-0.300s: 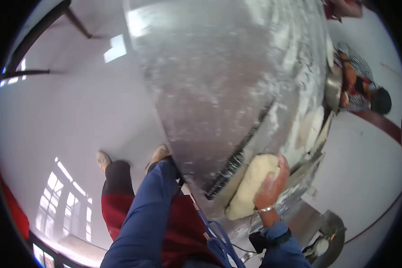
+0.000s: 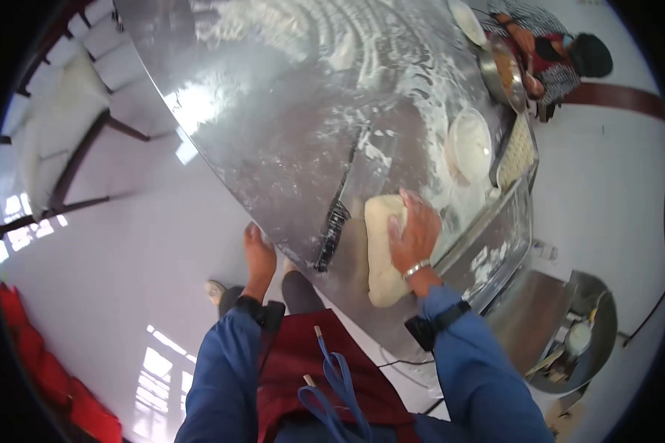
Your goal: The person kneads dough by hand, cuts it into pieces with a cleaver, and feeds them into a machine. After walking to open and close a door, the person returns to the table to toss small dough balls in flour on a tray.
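A thick, pale roll of dough lies on the metal table near its front edge. My right hand rests on the right side of the dough, thumb and fingers pressed around it. To the left, my left hand hangs beside the table edge; its fingers look curled in, and whether they hold anything does not show. A black-handled scraper with a wide clear blade lies just left of the dough.
Flour covers the far table. At the right are a white bowl, a tray of small dough pieces, a metal tray and a metal bowl of filling beside a seated co-worker. A chair stands left.
The view has shifted, bringing my left hand, the chair and more of the right side into sight. My right hand remains on the dough.
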### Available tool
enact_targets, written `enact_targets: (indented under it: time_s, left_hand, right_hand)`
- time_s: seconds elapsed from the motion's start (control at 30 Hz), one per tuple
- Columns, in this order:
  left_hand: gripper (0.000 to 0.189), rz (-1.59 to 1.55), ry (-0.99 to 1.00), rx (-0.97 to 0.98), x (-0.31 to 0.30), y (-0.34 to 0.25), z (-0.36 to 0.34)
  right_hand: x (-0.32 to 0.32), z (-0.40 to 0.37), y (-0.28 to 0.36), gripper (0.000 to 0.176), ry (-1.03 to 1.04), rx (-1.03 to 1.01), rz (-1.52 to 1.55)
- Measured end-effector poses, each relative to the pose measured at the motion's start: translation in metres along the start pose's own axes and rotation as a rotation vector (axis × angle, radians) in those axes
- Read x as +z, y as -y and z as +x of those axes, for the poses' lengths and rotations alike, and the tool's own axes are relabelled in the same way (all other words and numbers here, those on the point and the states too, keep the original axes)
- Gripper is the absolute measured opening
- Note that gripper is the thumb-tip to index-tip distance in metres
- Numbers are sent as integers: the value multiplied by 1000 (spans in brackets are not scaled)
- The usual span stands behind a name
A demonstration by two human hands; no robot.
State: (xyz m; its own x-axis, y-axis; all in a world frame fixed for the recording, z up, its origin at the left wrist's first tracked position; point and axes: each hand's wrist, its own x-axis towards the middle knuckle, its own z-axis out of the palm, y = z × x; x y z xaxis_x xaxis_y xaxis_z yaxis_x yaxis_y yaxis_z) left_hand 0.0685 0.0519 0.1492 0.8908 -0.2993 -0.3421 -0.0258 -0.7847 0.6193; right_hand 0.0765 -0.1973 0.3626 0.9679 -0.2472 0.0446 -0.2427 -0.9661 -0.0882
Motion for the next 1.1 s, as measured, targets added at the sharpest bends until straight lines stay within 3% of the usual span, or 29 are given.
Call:
enact_targets:
  time_s: [0.03, 0.13, 0.2, 0.23, 0.27, 0.3, 0.33, 0.4, 0.43, 0.47, 0.5, 0.53, 0.57, 0.6, 0.7, 0.73, 0.8, 0.87, 0.93, 0.97, 1.0, 1.07, 1.1]
  left_hand:
    - [40, -199, -307, -103, -35, -10, -8]
    - [39, -328, -277, -117, -132, -46, -42]
    - [35, -244, -291, -25, -175, -71, -58]
    - [33, -274, -209, 74, -190, -85, -64]
    - [31, -307, -115, 174, -201, -100, -69]
    - [27, -356, 8, 112, -204, -114, -72]
    - [27, -349, 33, 177, -199, -122, -72]
    - [27, -310, 195, 261, -181, -139, -63]
    - [30, -342, 252, 286, -172, -157, -57]
    - [30, -337, 283, 334, -160, -159, -46]
    - [32, -231, 134, 323, -143, -149, -33]
    - [35, -124, -18, 298, -132, -149, -21]
    - [38, -52, 0, 250, -133, -167, -14]
    - [40, 21, 11, 199, -135, -184, -7]
    - [44, 71, -22, 205, -109, -183, 24]
    - [44, 158, -31, 162, -106, -184, 30]
    - [40, 168, -5, 14, -106, -190, 39]
    - [39, 220, 1, 37, -107, -200, 43]
    - [42, 429, 92, -8, -110, -207, 45]
    - [43, 430, 5, 35, -105, -203, 46]
    - [43, 447, 3, 26, -99, -198, 52]
    - [38, 132, -31, -77, -97, -182, 60]
    - [37, 66, -75, 10, -105, -187, 56]
  right_hand:
    - [0, -1, -1, 50, 7, 3, -18]
    - [2, -1, -9, 54, 13, 70, 47]
    - [12, -6, -27, 56, -66, 153, 425]
    - [-4, -8, -28, 57, -253, 115, 698]
    - [-15, -19, -26, 57, -292, 133, 703]
    - [-26, -42, -22, 54, -359, 291, 668]
    - [-38, -71, -24, 50, -436, 458, 621]
    - [-11, -148, -40, 38, -360, 780, 755]
    - [-21, -160, -52, 31, -479, 774, 723]
    - [-10, -227, -48, 30, -151, 1305, 1207]
    - [-16, -255, -50, 30, -199, 1321, 1204]
    - [-23, -275, -52, 33, -218, 1607, 1469]
    - [-26, -292, -55, 37, -227, 1879, 1750]
    - [-19, -308, -62, 37, -251, 1881, 1762]
    - [13, -322, -98, 55, -786, 1620, 2121]
    - [12, -313, -106, 55, -807, 1613, 2135]
    - [12, -296, -118, 58, -1048, 1957, 2185]
    - [28, -301, -127, 49, -999, 2071, 2252]
    - [27, -301, -125, 38, -788, 1748, 2374]
    - [20, -300, -128, 26, -766, 1683, 2510]
    - [11, -298, -130, 26, -751, 1699, 2522]
    - [-3, -302, -133, 24, -829, 1612, 2430]
    - [-6, -305, -138, 22, -851, 1684, 2367]
